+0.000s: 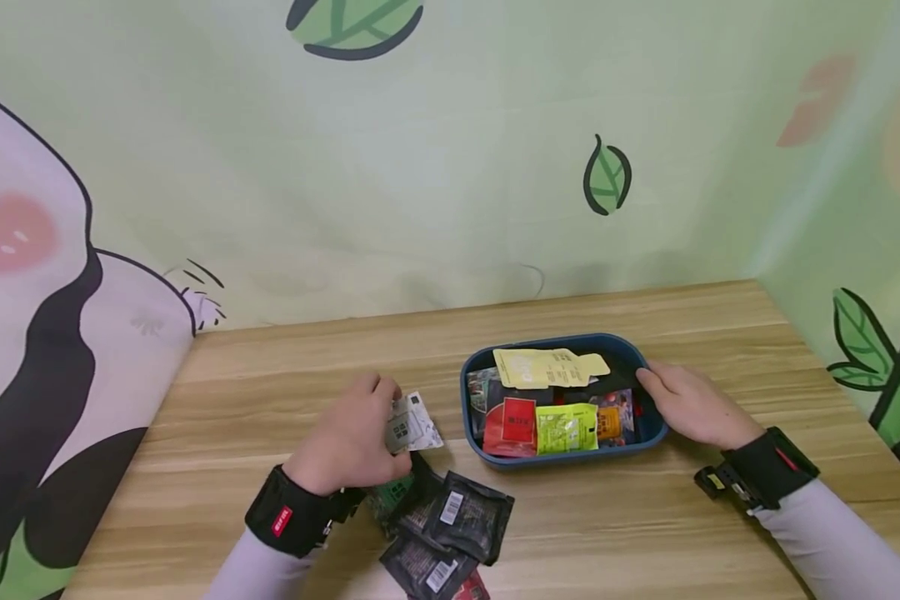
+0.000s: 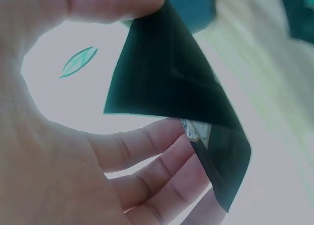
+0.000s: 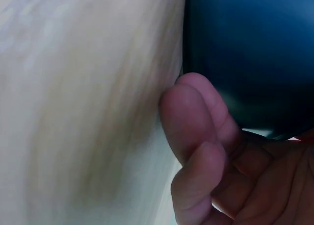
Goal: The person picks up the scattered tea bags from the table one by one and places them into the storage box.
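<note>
My left hand (image 1: 348,437) pinches a small packet between thumb and fingers, left of the box. Its white and grey printed face (image 1: 414,423) shows in the head view; against the light in the left wrist view, the packet (image 2: 164,73) looks dark and bent. Below this hand lie several black sachets (image 1: 471,515) with white barcode labels, overlapping a green one (image 1: 396,493). With the thumb at the rim and fingers along the outer wall, my right hand (image 1: 701,408) grips the right end of a blue oblong box (image 1: 570,459). Its wall (image 3: 250,53) fills the right wrist view's upper right.
Inside the box are several packets, among them a pale yellow one (image 1: 532,368), a red one (image 1: 519,423), a lime-green one (image 1: 567,428) and an orange one (image 1: 609,422). A red packet (image 1: 471,586) peeks from under the black sachets. A printed cloth backdrop (image 1: 450,183) rises behind the wooden table (image 1: 270,375).
</note>
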### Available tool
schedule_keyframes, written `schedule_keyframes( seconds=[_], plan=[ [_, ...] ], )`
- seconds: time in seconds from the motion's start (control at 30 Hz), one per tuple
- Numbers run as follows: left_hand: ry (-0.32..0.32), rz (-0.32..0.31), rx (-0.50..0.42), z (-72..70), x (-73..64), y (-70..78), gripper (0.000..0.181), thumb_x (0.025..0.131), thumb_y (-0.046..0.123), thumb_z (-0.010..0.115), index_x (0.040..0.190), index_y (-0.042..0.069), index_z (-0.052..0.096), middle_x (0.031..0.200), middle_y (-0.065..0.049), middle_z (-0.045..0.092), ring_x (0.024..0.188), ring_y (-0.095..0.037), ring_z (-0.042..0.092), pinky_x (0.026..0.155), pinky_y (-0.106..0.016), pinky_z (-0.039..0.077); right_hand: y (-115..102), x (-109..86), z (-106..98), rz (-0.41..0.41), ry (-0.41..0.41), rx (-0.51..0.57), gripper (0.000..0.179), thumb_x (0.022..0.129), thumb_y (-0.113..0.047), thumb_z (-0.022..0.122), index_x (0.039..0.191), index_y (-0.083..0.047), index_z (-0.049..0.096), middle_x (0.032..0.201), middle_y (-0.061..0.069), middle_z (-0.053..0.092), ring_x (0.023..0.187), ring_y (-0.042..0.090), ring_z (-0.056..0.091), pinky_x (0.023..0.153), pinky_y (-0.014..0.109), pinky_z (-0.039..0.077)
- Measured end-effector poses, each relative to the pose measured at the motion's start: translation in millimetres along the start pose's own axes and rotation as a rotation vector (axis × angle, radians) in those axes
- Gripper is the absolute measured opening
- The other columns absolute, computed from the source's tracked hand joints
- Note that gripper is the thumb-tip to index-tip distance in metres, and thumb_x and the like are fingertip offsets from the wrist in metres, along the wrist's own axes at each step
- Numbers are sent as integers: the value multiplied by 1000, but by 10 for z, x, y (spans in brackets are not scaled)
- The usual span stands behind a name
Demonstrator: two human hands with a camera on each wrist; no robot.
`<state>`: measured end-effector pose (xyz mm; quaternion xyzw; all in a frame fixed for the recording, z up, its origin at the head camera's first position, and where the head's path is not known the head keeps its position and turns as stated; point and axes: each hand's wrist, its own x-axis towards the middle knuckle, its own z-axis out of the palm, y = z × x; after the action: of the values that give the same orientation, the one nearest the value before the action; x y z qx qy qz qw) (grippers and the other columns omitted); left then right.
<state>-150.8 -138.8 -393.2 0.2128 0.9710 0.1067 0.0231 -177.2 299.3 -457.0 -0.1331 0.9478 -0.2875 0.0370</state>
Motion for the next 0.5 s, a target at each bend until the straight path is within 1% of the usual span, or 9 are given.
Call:
schedule_keyframes(
  seconds=[0.07,0.13,0.2,0.27,0.37,0.5],
  plan=[
    [46,37,3,-70,38,23,72,61,37,80,119,2,59,106,-5,49,86,-17,47,71,-31,47,0,-5,-6,1,2,-4,59,107,-39,27,128,4,60,109,15,66,102,28,61,84,49,48],
    [87,79,21,-139,84,81,70,61,38,79,117,3,60,102,-3,49,85,-16,46,70,-30,46,-6,-9,-8,2,3,-7,58,107,-38,27,128,4,60,109,15,66,100,27,61,83,47,48],
    [122,123,53,-200,140,172,68,61,40,78,115,3,61,99,-2,48,84,-16,44,68,-29,45,-11,-13,-8,0,4,-7,58,107,-38,27,129,5,60,109,15,66,100,27,61,83,47,48],
    [146,162,83,-250,197,294,68,61,43,77,114,4,61,98,-1,48,83,-15,44,67,-29,44,-13,-14,-6,-1,2,-5,58,107,-38,27,130,5,59,111,17,66,101,28,61,85,48,48],
    [163,211,115,-288,289,499,67,62,45,75,114,5,61,98,0,48,85,-15,43,68,-28,44,-15,-5,-4,-6,1,-3,59,107,-38,27,132,5,58,114,17,66,105,29,61,87,50,48],
    [149,271,106,-272,429,778,68,64,47,74,117,6,59,100,1,47,88,-14,42,69,-27,43,-9,9,-5,-1,2,-5,56,107,-38,28,126,2,62,104,11,66,94,23,60,80,44,47]
  ],
)
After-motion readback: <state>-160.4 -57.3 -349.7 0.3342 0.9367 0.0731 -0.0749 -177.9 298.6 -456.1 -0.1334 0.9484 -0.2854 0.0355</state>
